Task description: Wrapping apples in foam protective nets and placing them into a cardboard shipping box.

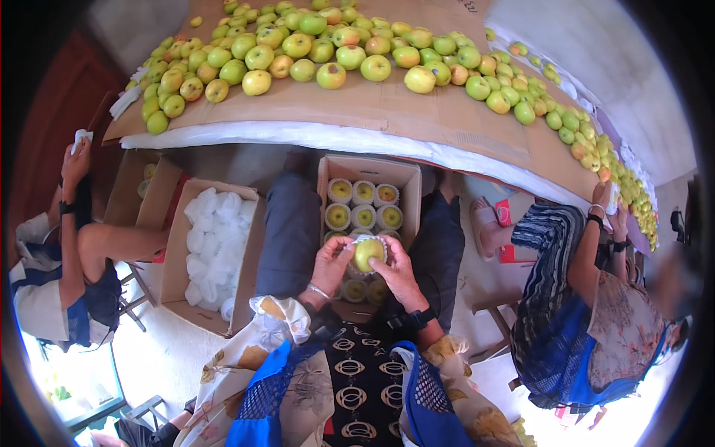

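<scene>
Between my two hands is a yellow-green apple (368, 252), partly wrapped in a white foam net sleeve (357, 270). My left hand (330, 267) grips it from the left side. From the right, my right hand (399, 274) holds it with the thumb pressed on the fruit's face. Directly below stands a cardboard box (413, 184) between my knees. Rows of apples in foam nets (363, 217) sit inside it; my hands cover part of them.
A table (357, 106) covered with cardboard bears many loose apples (296, 44). At my left, an open carton (254, 223) holds white foam nets (215, 246). One person (61, 268) sits at the left, another (592, 329) at the right. A wooden stool (494, 307) stands right.
</scene>
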Available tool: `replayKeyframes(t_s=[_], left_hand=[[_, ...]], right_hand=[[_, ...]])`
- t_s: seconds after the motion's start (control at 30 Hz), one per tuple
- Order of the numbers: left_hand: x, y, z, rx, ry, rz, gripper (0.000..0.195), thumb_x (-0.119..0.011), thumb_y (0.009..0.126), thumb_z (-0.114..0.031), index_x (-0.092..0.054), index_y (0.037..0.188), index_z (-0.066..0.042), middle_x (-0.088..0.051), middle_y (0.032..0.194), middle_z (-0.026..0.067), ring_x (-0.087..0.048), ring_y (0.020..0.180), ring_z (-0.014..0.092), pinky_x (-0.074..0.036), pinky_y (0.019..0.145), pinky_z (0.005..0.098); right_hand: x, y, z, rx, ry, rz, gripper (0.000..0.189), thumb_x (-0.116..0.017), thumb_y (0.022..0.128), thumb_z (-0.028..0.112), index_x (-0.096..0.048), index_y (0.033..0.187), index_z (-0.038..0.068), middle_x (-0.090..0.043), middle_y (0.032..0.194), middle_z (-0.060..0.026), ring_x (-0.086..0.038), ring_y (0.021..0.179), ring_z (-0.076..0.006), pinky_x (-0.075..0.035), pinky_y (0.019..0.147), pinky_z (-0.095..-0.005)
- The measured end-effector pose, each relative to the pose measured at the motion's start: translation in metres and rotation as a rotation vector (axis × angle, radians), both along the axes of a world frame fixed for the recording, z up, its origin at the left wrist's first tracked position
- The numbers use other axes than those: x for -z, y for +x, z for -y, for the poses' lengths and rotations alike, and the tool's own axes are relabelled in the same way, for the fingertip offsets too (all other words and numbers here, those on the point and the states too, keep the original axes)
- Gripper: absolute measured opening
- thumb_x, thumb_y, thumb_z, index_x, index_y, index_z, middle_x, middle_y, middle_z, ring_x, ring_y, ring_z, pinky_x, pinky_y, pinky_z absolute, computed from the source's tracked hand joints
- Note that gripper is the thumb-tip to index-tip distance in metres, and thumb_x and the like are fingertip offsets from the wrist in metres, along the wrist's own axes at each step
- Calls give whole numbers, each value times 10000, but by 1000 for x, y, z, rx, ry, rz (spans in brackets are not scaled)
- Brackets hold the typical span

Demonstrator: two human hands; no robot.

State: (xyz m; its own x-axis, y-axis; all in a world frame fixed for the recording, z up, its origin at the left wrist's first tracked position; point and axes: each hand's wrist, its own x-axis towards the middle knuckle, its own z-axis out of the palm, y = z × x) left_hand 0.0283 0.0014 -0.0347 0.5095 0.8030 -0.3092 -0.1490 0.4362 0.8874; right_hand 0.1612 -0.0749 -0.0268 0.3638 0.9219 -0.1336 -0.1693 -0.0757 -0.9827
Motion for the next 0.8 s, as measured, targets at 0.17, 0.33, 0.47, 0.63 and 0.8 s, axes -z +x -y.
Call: replayKeyframes(t_s=[0.17, 0.33, 0.47, 0.63, 0.8], left_hand=[[-5, 2, -1, -56, 371, -221, 99, -538, 831, -103, -557, 891, -27, -551, 728, 19, -479, 620, 58, -414, 577, 216], [-11, -1, -4, -92, 799, -445, 63, -581, 773, -68, -554, 792, -15, -510, 684, 117, -516, 584, 233, -412, 544, 308], [-17, 0, -4, -95, 876, -407, 54, -592, 764, -57, -559, 790, -23, -523, 700, 111, -528, 624, 250, -417, 557, 311], [-24, 2, -5, -131, 1054, -397, 55, -594, 759, -17, -552, 795, -20, -520, 695, 77, -520, 602, 190, -414, 553, 267], [-29, 0, -2, -27, 1000, -382, 64, -601, 753, -20, -549, 789, -12, -524, 704, 89, -532, 617, 203, -423, 564, 271]], right_hand=[[0, 2, 3, -74, -73, -249, 481, -648, 737, 53, -437, 1164, -11, -542, 1056, -58, -528, 952, -127, -435, 832, -262], [6, 3, 4, -103, -108, -156, 432, -660, 735, 75, -478, 1115, -20, -561, 1010, -39, -542, 897, -102, -451, 785, -239], [10, 0, 4, -56, -69, -201, 446, -670, 731, 91, -473, 1115, -20, -562, 1000, -41, -542, 893, -99, -448, 784, -236], [11, -3, 0, -32, -73, -140, 453, -667, 727, 85, -462, 1116, -25, -566, 1000, -51, -544, 895, -105, -449, 784, -239], [14, -13, -4, 117, -20, 41, 469, -684, 694, 101, -470, 1099, -4, -591, 954, -81, -568, 855, -130, -464, 750, -258]])
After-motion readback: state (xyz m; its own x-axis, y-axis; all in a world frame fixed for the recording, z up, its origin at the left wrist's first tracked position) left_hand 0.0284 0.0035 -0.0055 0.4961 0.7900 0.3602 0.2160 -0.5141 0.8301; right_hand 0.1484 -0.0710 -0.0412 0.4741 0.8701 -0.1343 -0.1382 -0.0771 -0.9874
